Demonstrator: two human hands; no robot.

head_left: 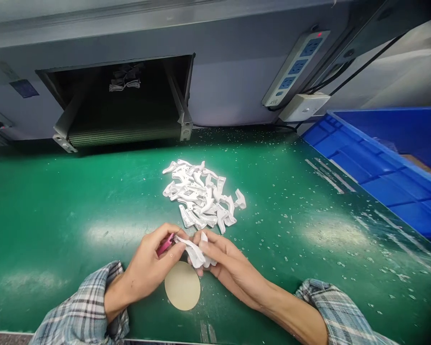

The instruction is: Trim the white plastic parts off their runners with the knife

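Note:
My left hand (151,263) is closed round a small tool with a pink handle (165,245); its working end is hidden by my fingers. The thumb of that hand also presses against the white curved plastic parts (197,255). My right hand (233,266) pinches these white parts between thumb and fingers, and I cannot tell exactly how many there are. Just beyond both hands lies a loose pile of similar white plastic parts (201,191). Beneath the hands, a round cream-coloured disc (182,286) rests flat on the green tabletop (129,201).
At the back, a conveyor belt (125,124) comes out of an opening, with more white pieces (125,84) inside. A blue bin (380,163) stands at the right. A power strip (296,69) hangs on the grey panel. Small white scraps dot the tabletop.

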